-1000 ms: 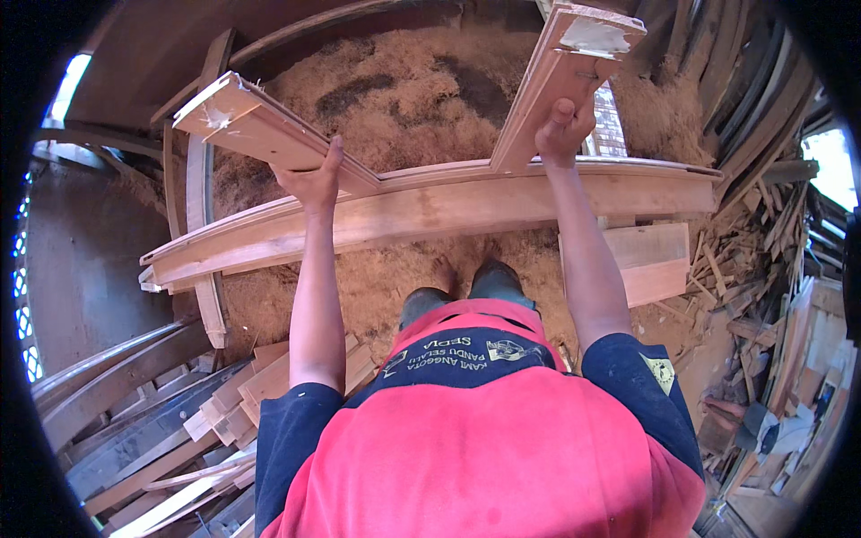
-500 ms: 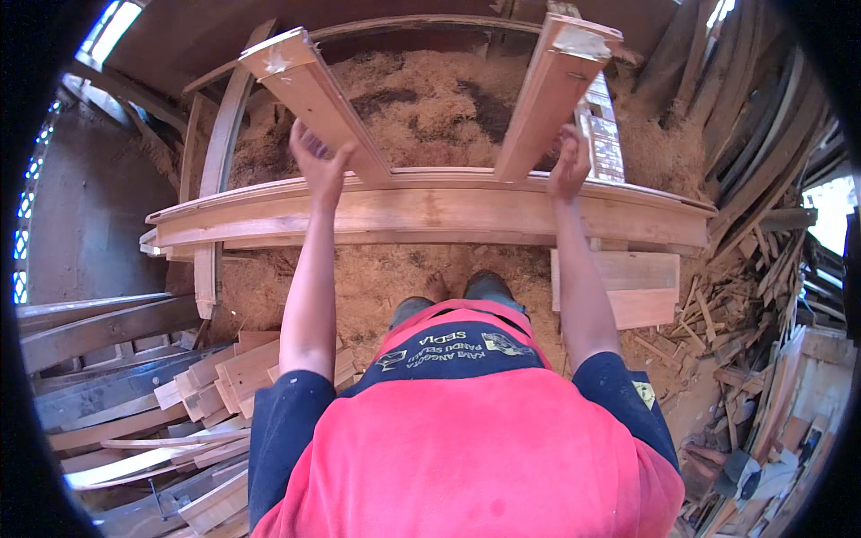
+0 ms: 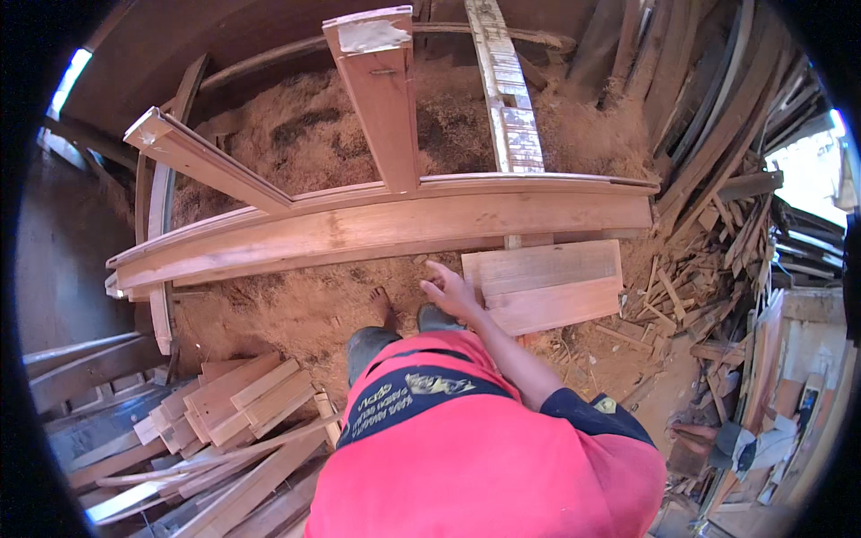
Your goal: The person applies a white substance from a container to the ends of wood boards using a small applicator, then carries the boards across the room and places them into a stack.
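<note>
My right hand (image 3: 451, 292) is over the sawdust floor in front of the long beam, its fingers apart and nothing in them. It is near the left end of a wide pale board (image 3: 543, 278), which lies beyond the beam's near side. The long wooden beam (image 3: 377, 226) runs across the view. Two shorter grooved wooden pieces stand up from its far edge: a left upright (image 3: 215, 168) leaning leftward and a middle upright (image 3: 384, 121) with a whitish end. My left hand is out of view.
A paint-marked crosspiece (image 3: 508, 90) and a left crosspiece (image 3: 161, 211) run beneath the beam. Stacked boards (image 3: 235, 394) lie at lower left. Scrap wood (image 3: 682, 296) litters the right, below long leaning planks (image 3: 717, 117). Sawdust (image 3: 296, 134) heaps behind the beam.
Both hands have come away from beside the two uprights. The right one is now lower, near the wide board; the left has gone out of view. The whole view has shifted and turned.
</note>
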`<control>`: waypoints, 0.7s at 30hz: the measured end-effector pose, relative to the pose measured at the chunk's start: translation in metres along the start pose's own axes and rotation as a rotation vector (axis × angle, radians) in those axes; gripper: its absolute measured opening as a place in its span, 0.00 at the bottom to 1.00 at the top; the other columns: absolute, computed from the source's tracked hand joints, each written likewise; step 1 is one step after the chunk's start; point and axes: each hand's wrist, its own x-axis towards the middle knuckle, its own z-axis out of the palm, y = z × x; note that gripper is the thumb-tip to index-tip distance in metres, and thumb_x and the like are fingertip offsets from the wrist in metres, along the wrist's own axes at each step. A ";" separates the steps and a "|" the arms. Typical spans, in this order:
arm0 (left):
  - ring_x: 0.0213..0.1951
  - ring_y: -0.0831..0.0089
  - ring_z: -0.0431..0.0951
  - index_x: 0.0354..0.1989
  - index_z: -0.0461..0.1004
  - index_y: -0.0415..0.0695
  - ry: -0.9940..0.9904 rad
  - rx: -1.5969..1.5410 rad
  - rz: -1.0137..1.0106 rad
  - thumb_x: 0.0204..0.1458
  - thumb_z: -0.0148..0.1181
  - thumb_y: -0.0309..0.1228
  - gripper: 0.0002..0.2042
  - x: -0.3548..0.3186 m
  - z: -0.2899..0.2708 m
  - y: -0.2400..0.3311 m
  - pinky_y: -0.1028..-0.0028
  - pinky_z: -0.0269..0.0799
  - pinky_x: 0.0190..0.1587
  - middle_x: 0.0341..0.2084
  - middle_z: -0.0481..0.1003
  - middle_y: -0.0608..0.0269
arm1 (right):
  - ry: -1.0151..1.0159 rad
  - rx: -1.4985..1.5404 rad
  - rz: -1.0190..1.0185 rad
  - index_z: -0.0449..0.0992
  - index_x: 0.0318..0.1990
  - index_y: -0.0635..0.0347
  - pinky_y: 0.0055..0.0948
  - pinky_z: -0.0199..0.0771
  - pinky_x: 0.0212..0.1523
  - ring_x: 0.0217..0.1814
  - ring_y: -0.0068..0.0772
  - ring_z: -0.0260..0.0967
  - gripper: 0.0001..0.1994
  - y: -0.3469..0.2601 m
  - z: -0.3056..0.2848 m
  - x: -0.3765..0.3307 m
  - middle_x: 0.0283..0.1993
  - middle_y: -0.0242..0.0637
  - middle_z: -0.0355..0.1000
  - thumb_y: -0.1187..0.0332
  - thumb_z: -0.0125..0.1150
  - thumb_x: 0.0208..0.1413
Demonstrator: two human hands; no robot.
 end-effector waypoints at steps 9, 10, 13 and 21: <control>0.33 0.76 0.71 0.49 0.72 0.40 0.176 -0.682 0.091 0.67 0.46 0.51 0.24 -0.045 0.002 0.063 0.71 0.69 0.36 0.32 0.72 0.65 | 0.275 0.622 0.443 0.27 0.74 0.66 0.31 0.74 0.21 0.30 0.28 0.68 0.48 -0.104 0.046 0.158 0.46 0.42 0.68 0.71 0.60 0.57; 0.33 0.77 0.69 0.48 0.72 0.40 0.215 -0.695 0.074 0.67 0.46 0.50 0.23 -0.048 -0.002 0.082 0.72 0.68 0.36 0.31 0.70 0.68 | 0.272 0.625 0.437 0.27 0.74 0.66 0.31 0.74 0.21 0.30 0.28 0.68 0.48 -0.107 0.057 0.167 0.46 0.42 0.68 0.71 0.60 0.57; 0.36 0.77 0.70 0.49 0.72 0.40 0.261 -0.616 0.148 0.67 0.46 0.51 0.23 -0.059 -0.012 0.119 0.72 0.69 0.38 0.33 0.71 0.65 | 0.361 0.671 0.549 0.28 0.74 0.67 0.33 0.77 0.22 0.33 0.31 0.69 0.47 -0.108 0.096 0.176 0.52 0.46 0.65 0.71 0.59 0.59; 0.31 0.76 0.69 0.34 0.69 0.40 0.184 -0.382 0.296 0.67 0.47 0.47 0.21 -0.019 -0.024 0.166 0.72 0.68 0.35 0.27 0.70 0.66 | 0.964 -0.069 0.181 0.31 0.74 0.67 0.35 0.77 0.24 0.38 0.35 0.72 0.45 0.014 0.142 0.252 0.59 0.51 0.61 0.71 0.59 0.59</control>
